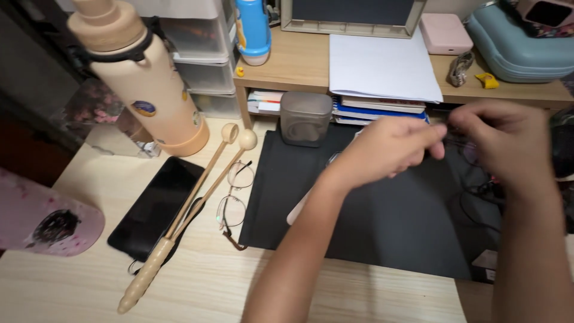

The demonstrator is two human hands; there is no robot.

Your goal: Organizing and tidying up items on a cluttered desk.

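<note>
My left hand (pixel 382 149) and my right hand (pixel 508 140) meet above a black desk mat (pixel 388 221). Both pinch a thin dark thing (pixel 453 133) between their fingertips; motion blur hides what it is. Dark cables (pixel 478 197) lie on the mat under my right hand. A pale flat object (pixel 297 212) pokes out from beneath my left forearm.
A beige bottle (pixel 143 78) stands at the back left, with a black phone (pixel 156 206), a two-headed wooden massage stick (pixel 191 209) and glasses (pixel 234 194) beside the mat. A grey box (pixel 305 118), a shelf with white paper (pixel 382 66), books (pixel 376 107) and a blue case (pixel 520 48) sit behind.
</note>
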